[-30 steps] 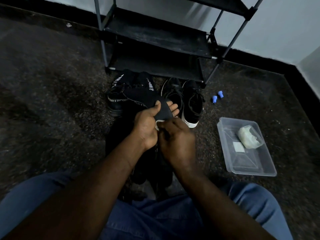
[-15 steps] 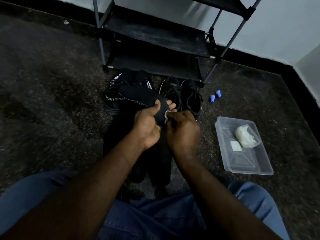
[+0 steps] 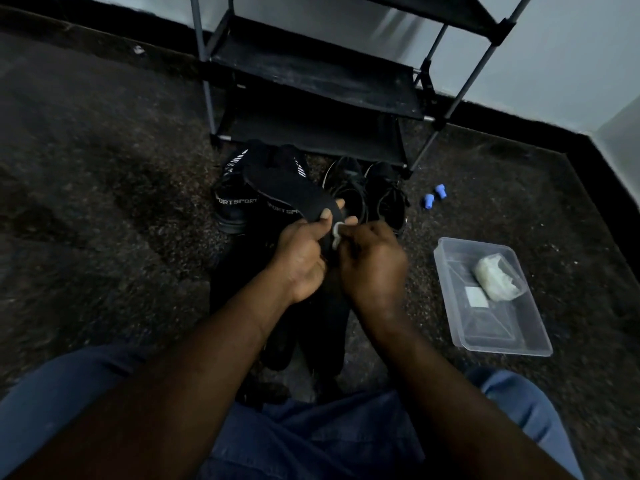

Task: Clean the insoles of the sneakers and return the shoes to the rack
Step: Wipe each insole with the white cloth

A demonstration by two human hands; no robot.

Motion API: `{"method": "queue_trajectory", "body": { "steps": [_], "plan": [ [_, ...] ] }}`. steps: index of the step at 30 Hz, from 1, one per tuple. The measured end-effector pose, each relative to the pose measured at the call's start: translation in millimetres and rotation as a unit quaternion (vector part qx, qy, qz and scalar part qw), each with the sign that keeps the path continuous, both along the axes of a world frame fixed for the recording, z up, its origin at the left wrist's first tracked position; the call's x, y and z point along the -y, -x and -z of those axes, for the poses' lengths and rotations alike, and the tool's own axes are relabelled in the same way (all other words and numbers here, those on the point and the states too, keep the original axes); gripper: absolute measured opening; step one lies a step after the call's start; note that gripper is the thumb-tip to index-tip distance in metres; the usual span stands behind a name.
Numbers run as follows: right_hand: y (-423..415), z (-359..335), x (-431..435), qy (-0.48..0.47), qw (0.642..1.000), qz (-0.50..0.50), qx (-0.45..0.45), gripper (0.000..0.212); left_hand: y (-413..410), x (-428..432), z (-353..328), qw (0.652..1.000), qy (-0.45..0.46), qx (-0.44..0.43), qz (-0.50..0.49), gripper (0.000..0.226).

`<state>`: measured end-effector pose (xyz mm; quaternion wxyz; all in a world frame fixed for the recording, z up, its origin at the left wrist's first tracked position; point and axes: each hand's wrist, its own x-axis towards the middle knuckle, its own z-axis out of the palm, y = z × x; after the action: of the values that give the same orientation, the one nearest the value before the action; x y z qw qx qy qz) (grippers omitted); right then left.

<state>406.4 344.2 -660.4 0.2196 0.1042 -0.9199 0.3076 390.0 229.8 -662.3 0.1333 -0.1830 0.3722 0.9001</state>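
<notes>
Plain black insole (image 3: 287, 188). White wipe (image 3: 336, 233) against it. Black left pair (image 3: 235, 206); carries white SPORT lettering round the collar and white slanted stripes on top. Black right pair (image 3: 388, 199), black laces, thin white sole line. Rack (image 3: 311, 74): black shelves, grey poles. Two bright blue caps (image 3: 434, 197). Clear tray (image 3: 498, 337) near the floor's right edge; holds a translucent white wad (image 3: 495, 278) and a small white square (image 3: 476, 296). Dark, pale-speckled floor (image 3: 104, 168). Blue jeans (image 3: 311, 438). Pale grey wall (image 3: 571, 46), black skirting (image 3: 519, 116).
</notes>
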Motion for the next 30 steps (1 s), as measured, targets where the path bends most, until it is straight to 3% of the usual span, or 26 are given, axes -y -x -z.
{"method": "queue_trajectory", "body": {
  "steps": [2, 6, 11, 16, 22, 30],
  "plan": [
    [4, -4, -5, 0.025, 1.000, 0.018, 0.002, 0.015, 0, -1, -2, 1.000, 0.006, -0.018, 0.005, 0.033],
    [-10, 1, -11, -0.034, 0.998, -0.054, -0.010, 0.013, 3, 9, -2, 1.000, -0.015, -0.023, -0.001, 0.035],
    [-10, 3, -26, -0.032, 0.999, -0.036, -0.018, 0.014, 1, 8, 0, 0.998, -0.019, -0.048, 0.029, 0.033],
    [17, -16, -22, -0.035, 0.999, -0.026, -0.023, 0.018, -3, 3, -3, 0.995, 0.003, -0.062, 0.076, 0.047],
    [10, -13, -21, -0.091, 0.993, -0.066, -0.041, 0.025, 3, 9, -1, 0.997, -0.016, -0.065, 0.036, 0.055],
    [2, -4, -29, -0.035, 0.998, -0.027, -0.035, 0.020, -4, -1, 2, 0.993, 0.032, -0.066, 0.094, 0.057]
  ]
}}
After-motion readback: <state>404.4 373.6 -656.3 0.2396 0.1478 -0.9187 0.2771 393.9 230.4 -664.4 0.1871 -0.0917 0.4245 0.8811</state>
